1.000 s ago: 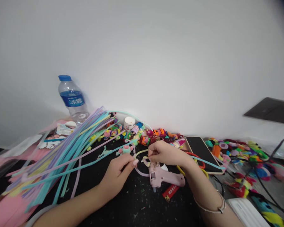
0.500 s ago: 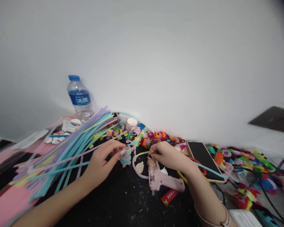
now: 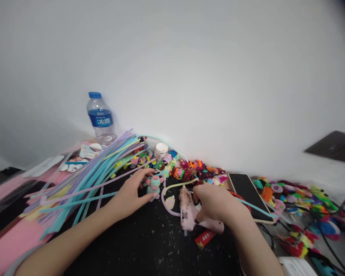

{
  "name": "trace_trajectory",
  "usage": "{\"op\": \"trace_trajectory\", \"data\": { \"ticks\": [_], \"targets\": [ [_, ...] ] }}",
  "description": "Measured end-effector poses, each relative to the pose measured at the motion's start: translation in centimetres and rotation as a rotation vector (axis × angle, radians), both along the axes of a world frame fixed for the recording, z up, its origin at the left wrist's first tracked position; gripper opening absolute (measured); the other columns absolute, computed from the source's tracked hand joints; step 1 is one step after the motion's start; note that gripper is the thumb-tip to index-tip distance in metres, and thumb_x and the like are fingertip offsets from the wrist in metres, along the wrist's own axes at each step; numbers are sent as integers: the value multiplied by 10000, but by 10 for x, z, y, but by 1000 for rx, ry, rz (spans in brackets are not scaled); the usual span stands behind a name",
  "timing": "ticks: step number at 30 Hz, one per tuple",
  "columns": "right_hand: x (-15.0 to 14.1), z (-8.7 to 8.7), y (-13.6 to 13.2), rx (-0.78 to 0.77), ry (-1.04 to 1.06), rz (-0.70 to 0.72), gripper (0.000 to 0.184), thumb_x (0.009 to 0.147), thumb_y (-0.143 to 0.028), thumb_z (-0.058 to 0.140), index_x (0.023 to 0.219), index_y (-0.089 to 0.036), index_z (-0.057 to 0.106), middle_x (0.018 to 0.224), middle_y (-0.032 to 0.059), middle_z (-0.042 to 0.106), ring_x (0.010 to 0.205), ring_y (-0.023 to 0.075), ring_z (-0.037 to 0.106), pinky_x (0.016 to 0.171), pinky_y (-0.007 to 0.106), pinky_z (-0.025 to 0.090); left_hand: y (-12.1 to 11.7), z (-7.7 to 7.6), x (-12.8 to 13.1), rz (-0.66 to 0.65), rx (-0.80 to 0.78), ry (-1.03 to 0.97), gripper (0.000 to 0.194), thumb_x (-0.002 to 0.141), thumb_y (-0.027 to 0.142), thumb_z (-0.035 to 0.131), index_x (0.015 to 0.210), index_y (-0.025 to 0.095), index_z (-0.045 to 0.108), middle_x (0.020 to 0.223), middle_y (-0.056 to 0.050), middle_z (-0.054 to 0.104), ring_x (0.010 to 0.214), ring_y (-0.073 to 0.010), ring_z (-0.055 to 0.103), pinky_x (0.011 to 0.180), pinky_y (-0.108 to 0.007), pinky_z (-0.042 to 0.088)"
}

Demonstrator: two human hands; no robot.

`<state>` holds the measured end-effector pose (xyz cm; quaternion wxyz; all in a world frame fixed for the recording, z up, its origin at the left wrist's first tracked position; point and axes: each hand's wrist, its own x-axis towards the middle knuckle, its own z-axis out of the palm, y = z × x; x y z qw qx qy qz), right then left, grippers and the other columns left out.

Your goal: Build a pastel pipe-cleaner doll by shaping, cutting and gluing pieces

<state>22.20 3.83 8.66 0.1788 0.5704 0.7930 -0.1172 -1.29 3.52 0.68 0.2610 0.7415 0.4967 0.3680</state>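
My left hand (image 3: 130, 193) pinches a small pink and teal fuzzy figure (image 3: 154, 184) on the black table top. My right hand (image 3: 215, 203) is closed round the handle of a pink glue gun (image 3: 189, 212) that lies on the table. A lilac pipe cleaner loop with a small pale heart piece (image 3: 170, 202) lies between the two hands. A pale yellow pipe cleaner (image 3: 179, 184) arcs over the gun's nozzle.
A fan of pastel pipe cleaners (image 3: 86, 180) spreads to the left. A water bottle (image 3: 101, 119) and a small white cup (image 3: 161, 150) stand by the wall. Colourful fuzzy pieces (image 3: 189, 168) line the back; a phone (image 3: 247, 191), a red lighter (image 3: 204, 238) and cables (image 3: 324, 230) lie right.
My left hand moved left from the lilac loop and took the fuzzy figure. My right hand let go of the yellow pipe cleaner, dropped down and closed round the glue gun.
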Motion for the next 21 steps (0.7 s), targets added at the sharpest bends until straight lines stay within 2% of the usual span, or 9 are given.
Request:
{"op": "trace_trajectory", "data": {
  "ticks": [4,8,14,18,21],
  "targets": [
    [-6,-5,-5,21,-35,-9,353,485,-131,651,837,-146,633,846,167,660,772,345,622,566,353,420,0,-6,1,-33,-70,72,548,711,265,582,1228,233,408,1205,-95,517,997,-261,520,813,-386,437],
    [-7,-7,-8,-1,-46,-18,339,483,-90,625,817,-152,626,852,163,668,789,352,628,583,366,445,3,-11,-2,-39,-71,113,475,702,264,591,1163,226,480,1119,-89,574,979,-266,535,805,-371,433],
    [-8,-9,-10,-27,-25,-31,390,509,-115,651,895,-146,608,918,175,659,822,348,627,610,375,457,2,-9,-2,-19,-61,103,377,711,294,599,1073,206,540,996,-72,620,914,-251,554,775,-345,426],
    [-5,-15,-15,-21,2,-30,481,518,-141,648,993,-126,571,946,197,650,831,351,624,617,373,448,1,-5,-1,32,-64,3,272,689,289,633,942,203,587,870,-36,639,763,-213,567,682,-305,433],
    [0,-22,-22,11,25,-30,525,561,-142,587,1078,-95,511,966,204,639,856,346,612,629,357,431,0,-4,0,48,-126,-186,245,702,282,628,922,191,571,813,-28,628,727,-194,577,667,-302,453]
  ]
}}
